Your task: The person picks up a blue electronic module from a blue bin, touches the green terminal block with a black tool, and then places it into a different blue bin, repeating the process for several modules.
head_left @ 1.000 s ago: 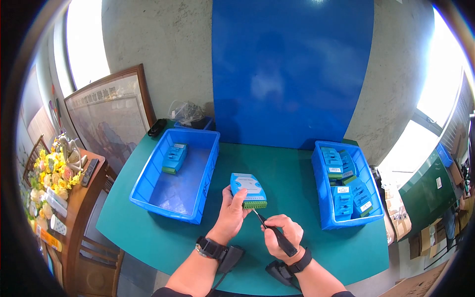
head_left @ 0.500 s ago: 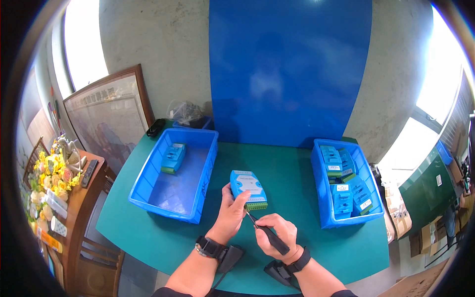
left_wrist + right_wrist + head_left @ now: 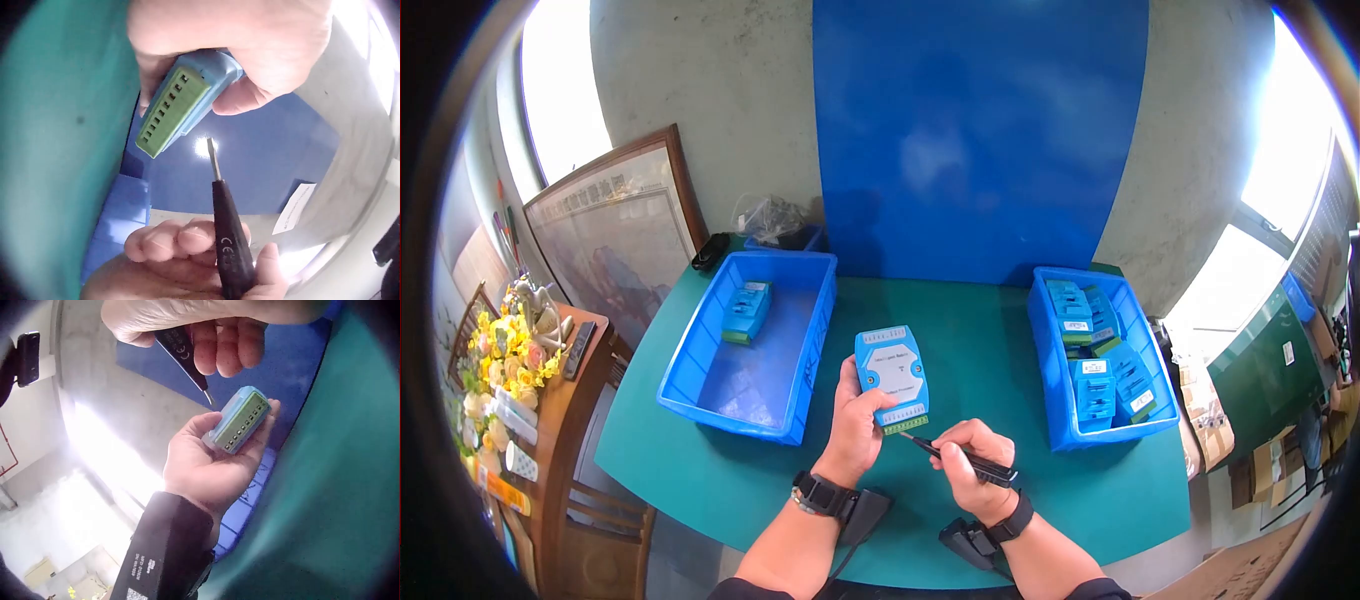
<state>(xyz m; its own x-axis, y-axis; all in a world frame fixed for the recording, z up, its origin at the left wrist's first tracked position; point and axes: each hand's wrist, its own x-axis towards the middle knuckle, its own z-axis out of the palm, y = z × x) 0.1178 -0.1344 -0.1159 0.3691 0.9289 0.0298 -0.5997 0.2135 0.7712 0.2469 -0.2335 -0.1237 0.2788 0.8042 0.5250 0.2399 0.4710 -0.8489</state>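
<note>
My left hand (image 3: pixel 856 428) grips a blue module with a pale printed label (image 3: pixel 892 372), its thumb across the face. A green terminal block (image 3: pixel 174 111) with a row of square openings lines the end nearest me. My right hand (image 3: pixel 975 462) holds a black-handled screwdriver (image 3: pixel 230 240) with a short flat metal blade. In the head view the blade tip overlaps the area just beside the terminal block; the left wrist view shows a gap between the tip (image 3: pixel 210 147) and the module.
At left on the green table (image 3: pixel 700 478) stands a blue bin (image 3: pixel 730 425) with one similar module (image 3: pixel 746 312) inside. Another blue bin (image 3: pixel 1112 436) at right holds several modules (image 3: pixel 1094 392). A tall blue panel (image 3: pixel 980 130) rises behind the table.
The module has tipped up so its label faces me more fully. The screwdriver tip moved left to the block's edge, then back right, and its handle now lies flatter.
</note>
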